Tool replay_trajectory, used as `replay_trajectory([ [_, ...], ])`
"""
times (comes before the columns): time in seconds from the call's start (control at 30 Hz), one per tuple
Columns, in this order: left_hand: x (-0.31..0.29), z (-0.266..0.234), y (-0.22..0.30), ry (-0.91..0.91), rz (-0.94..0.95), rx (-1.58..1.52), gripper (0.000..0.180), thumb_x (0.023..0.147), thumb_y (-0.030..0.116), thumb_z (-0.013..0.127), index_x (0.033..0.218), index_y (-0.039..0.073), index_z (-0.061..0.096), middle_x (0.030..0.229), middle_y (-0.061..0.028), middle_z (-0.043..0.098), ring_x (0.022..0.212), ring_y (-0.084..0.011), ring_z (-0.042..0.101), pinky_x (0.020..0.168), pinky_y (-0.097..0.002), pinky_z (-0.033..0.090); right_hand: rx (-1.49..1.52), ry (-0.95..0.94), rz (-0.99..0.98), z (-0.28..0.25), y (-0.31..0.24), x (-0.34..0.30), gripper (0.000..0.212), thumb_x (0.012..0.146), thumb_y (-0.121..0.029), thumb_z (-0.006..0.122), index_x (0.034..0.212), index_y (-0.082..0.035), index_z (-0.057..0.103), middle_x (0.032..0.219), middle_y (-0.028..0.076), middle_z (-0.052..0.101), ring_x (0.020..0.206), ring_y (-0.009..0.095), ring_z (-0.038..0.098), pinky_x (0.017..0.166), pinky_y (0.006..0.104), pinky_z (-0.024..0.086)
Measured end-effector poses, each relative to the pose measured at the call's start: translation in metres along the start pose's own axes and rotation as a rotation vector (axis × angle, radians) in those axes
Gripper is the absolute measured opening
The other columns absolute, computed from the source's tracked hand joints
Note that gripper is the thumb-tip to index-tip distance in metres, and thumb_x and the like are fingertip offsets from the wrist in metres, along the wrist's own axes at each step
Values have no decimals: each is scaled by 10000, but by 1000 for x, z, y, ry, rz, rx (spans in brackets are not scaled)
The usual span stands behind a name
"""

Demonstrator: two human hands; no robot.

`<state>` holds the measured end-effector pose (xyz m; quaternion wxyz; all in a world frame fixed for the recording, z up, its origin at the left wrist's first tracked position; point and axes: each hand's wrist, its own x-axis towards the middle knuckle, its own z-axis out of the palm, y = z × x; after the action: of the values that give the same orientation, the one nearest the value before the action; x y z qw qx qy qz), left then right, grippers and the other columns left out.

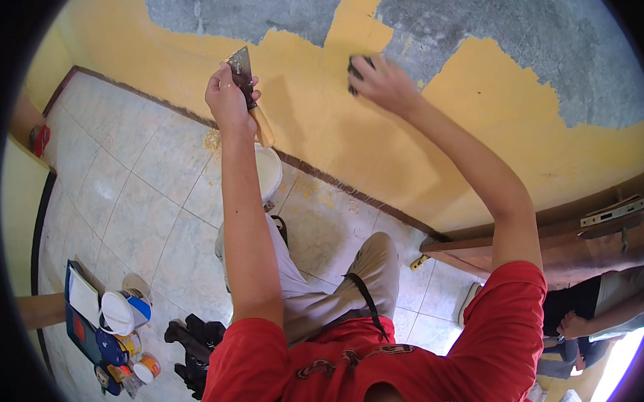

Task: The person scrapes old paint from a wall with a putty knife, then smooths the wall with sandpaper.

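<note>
My left hand (228,101) is raised near the wall, its fingers closed around a putty knife (241,69). The knife has a wooden handle pointing down and a dark, smeared metal blade pointing up. To the right, my right hand (391,85) is close to the yellow wall (296,78), slightly smeared by motion. Its fingers grip a small black object (361,70) whose kind I cannot make out; whether it touches the wall is unclear. Above both hands, the paint gives way to bare grey patches (464,19) with ragged edges.
A white bucket (269,171) stands below my left forearm, with yellow flakes (212,139) on the tiles nearby. Paint tubs (118,313) and a tray (83,294) lie at the lower left, beside a black bag (194,347). A wooden door (565,246) and another person (595,305) are at the right.
</note>
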<state>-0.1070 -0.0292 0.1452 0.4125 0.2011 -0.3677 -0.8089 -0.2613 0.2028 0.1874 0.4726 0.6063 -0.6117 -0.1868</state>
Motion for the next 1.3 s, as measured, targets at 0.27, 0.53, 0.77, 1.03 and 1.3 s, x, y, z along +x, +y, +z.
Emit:
replay_trajectory([
  [0.27, -9, 27, 3, -92, 8, -38, 195, 1006, 216, 472, 943, 36, 511, 761, -74, 572, 608, -161, 566, 440, -278, 406, -47, 126, 273, -54, 62, 2, 185, 693, -211, 678, 832, -136, 581, 941, 2, 516, 768, 156, 512, 619, 258, 485],
  [0.53, -12, 48, 6, -128, -34, -155, 199, 1000, 220, 491, 978, 29, 542, 840, -56, 551, 711, -157, 532, 506, -282, 396, -95, 42, -47, -31, 26, -8, 349, 742, -157, 617, 1082, -78, 605, 1103, 16, 527, 1062, 220, 539, 889, 306, 467],
  [0.77, -7, 42, -2, -88, 0, -125, 205, 1009, 223, 478, 1013, 30, 547, 833, -55, 554, 711, -160, 534, 502, -290, 395, 98, -70, 88, -77, 28, -69, 216, 769, -145, 622, 974, -92, 576, 1088, 57, 542, 1170, 286, 506, 906, 362, 453],
  [1.03, -15, 60, -10, -119, -37, -115, 209, 1001, 226, 492, 999, 23, 543, 843, -61, 560, 713, -161, 528, 501, -289, 400, -494, 100, 322, -145, 138, -35, 253, 770, -157, 647, 1020, -152, 612, 1017, 87, 545, 897, 271, 543, 753, 386, 470],
  [1.3, -6, 52, -18, -131, 102, 79, 205, 993, 228, 512, 948, 29, 529, 795, -90, 616, 631, -181, 610, 439, -278, 418, -86, -63, 215, -68, 40, -63, 145, 767, -186, 634, 908, -191, 604, 1017, 15, 526, 914, 238, 527, 705, 371, 453],
])
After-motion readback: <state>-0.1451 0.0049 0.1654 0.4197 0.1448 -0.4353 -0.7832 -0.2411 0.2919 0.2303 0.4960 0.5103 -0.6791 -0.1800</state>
